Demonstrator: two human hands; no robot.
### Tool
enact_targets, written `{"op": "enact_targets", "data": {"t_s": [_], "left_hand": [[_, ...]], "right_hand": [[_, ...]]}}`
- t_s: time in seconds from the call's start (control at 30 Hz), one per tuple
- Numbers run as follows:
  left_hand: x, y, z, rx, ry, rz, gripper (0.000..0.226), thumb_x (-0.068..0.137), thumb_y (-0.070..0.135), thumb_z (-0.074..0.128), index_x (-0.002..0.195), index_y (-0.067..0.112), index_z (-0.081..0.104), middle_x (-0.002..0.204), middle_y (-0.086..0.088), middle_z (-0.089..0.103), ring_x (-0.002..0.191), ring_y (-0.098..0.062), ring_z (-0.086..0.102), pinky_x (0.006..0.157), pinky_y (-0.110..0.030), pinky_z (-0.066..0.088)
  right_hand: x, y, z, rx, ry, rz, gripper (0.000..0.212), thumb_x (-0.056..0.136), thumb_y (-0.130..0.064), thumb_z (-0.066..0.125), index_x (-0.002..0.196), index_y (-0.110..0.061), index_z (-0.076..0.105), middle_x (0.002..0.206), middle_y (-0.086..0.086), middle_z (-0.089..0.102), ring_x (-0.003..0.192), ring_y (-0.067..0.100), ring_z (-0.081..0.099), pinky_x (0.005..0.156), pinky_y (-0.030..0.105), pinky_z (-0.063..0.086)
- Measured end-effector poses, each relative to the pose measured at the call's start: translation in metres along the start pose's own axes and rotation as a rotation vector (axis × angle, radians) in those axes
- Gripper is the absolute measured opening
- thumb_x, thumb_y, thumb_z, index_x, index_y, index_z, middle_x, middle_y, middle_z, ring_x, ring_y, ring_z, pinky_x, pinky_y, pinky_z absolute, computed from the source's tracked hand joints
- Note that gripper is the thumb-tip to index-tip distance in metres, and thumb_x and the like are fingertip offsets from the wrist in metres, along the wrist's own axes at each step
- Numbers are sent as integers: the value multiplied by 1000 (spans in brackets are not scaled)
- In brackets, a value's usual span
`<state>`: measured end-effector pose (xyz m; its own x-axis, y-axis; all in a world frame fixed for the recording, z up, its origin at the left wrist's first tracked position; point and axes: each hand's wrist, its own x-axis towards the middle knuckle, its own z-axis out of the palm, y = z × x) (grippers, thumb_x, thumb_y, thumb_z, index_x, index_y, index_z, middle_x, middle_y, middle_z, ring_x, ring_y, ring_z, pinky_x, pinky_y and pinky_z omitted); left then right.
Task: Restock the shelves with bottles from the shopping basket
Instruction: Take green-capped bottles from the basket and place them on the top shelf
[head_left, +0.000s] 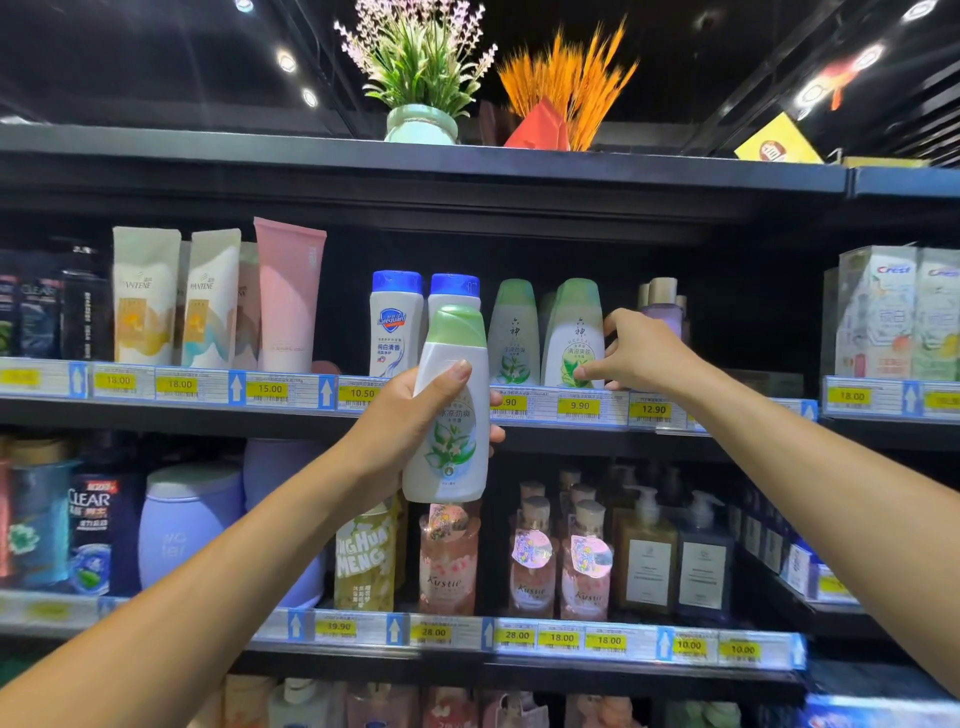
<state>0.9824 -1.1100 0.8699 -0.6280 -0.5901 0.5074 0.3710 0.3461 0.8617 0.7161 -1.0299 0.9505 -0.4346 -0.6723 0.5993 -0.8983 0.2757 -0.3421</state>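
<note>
Round spotlights (286, 61) dot a black ceiling (156, 57) above dark shelving (415, 171).

One head-worn wide-angle view, facing the shelves (519, 174) square-on, tilted slightly up: ceiling lights (286, 61) at 11 o'clock. Close, arm's reach; left arm (208, 587) at 7 o'clock, right arm (831, 467) at 4 o'clock.

Lighting: bright on shelf fronts (156, 406); dim ceiling w/ small spotlights (286, 61). Wide-angle bowing at edges. Centre sharp; bottom corners blurred.

Two hands (410, 415) (639, 353), two blue-capped bottles (395, 322) (454, 289), two plants (421, 62) (566, 78).
</note>
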Motion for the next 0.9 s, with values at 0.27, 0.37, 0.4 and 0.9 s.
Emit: {"op": "enact_targets", "data": {"t_s": [0.27, 0.37, 0.4, 0.9], "left_hand": [[2, -2, -3, 33, -13, 6, 56, 90, 50, 61, 127, 8, 58, 115, -20, 74, 99, -35, 76, 88, -52, 61], [2, -2, -3, 27, -11, 12, 56, 90, 50, 61, 127, 8, 58, 113, -20, 74, 97, -33, 76, 85, -49, 61], [1, -1, -3, 24, -10, 13, 56, 90, 49, 61, 127, 7, 58, 112, -20, 74, 96, -33, 76, 84, -48, 62], [13, 11, 9, 69, -30, 60, 43, 98, 42, 60, 124, 8, 62, 103, -6, 79, 92, -28, 78, 73, -39, 61]], "right_hand": [[4, 1, 2, 9, -5, 6, 54, 73, -35, 92, 110, -18, 56, 97, -1, 71, 77, 17, 73, 76, 42, 64], [5, 1, 3, 13, -7, 7, 54, 73, -35, 92, 110, -17, 56, 97, 0, 71, 77, 17, 73, 74, 41, 64], [6, 2, 3, 7, -7, 5, 54, 73, -36, 91, 110, -18, 56, 97, 0, 71, 78, 17, 73, 73, 41, 64], [-45, -50, -57, 171, 101, -263, 37, 89, -51, 73, 115, -24, 75, 100, -6, 76, 86, 12, 74, 78, 37, 64]]}}
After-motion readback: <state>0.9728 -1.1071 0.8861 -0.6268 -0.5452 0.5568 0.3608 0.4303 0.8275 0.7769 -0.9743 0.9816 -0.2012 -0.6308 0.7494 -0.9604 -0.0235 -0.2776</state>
